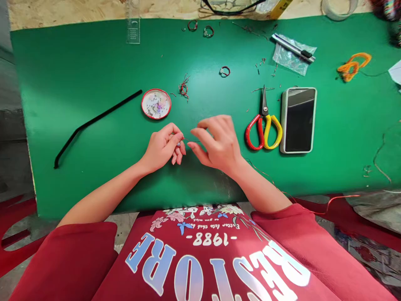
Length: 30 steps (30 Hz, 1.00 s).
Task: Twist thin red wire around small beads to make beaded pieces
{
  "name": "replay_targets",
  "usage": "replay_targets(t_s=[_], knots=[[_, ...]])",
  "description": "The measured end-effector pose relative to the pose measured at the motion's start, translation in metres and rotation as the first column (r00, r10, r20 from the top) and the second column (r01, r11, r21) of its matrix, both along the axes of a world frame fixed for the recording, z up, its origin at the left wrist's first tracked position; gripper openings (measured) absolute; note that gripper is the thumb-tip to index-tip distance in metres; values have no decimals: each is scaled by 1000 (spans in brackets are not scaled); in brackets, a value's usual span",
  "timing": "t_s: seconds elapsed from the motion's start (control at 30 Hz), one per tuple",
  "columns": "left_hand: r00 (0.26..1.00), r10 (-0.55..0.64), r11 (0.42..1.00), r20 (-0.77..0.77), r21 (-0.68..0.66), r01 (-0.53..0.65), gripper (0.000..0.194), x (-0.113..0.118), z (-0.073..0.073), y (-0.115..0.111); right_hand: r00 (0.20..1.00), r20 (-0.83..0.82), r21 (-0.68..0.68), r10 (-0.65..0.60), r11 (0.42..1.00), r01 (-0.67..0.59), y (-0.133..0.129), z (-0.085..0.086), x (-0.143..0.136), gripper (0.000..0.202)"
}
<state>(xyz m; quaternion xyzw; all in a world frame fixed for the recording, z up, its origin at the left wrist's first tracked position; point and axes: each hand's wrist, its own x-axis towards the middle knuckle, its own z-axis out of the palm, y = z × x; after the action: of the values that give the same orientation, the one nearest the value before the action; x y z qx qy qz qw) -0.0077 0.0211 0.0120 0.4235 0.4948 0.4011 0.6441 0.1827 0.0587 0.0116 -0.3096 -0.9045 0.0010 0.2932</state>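
Note:
My left hand (163, 146) is closed in a pinch on a thin dark cord, with a small pale bead (179, 144) at its fingertips. From there the cord (188, 139) runs right, toward my right hand (217, 142). That hand is slightly blurred, its thumb and forefinger parted around the cord's line. Just beyond my left hand sits a red-rimmed lid (143, 109) holding tiny beads. A small tangle of red and dark cord (184, 88) lies to the right of the lid.
Red-and-yellow-handled scissors (260, 131) and a phone (299, 121) lie at right. A black strip (97, 118) is at left. Farther back are finished-looking cord rings (224, 71), a pen-like tool (293, 48) on a plastic bag, orange yarn (352, 67) and a clear ruler (133, 31).

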Motion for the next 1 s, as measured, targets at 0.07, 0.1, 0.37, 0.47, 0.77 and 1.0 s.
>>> replay_targets(t_s=[0.07,0.1,0.37,0.47,0.77,1.0], knots=[[999,42,999,-18,-13,-43,41,1,0,-1,979,-25,-26,-200,980,199,7,15,10,28],[998,69,997,-11,-17,-69,42,1,0,-1,949,-32,-49,-313,949,311,10,22,16,28],[887,381,918,260,10,-397,41,0,-6,7,988,131,-497,-76,858,132,23,26,29,36],[801,505,839,322,35,-543,29,-8,3,14,952,281,-446,-124,861,244,20,20,24,37],[504,736,533,451,72,-843,44,-62,56,35,804,347,-143,-483,820,555,31,20,37,36],[395,797,399,457,92,-912,44,-94,69,37,836,320,-52,-446,873,486,27,16,27,41]])
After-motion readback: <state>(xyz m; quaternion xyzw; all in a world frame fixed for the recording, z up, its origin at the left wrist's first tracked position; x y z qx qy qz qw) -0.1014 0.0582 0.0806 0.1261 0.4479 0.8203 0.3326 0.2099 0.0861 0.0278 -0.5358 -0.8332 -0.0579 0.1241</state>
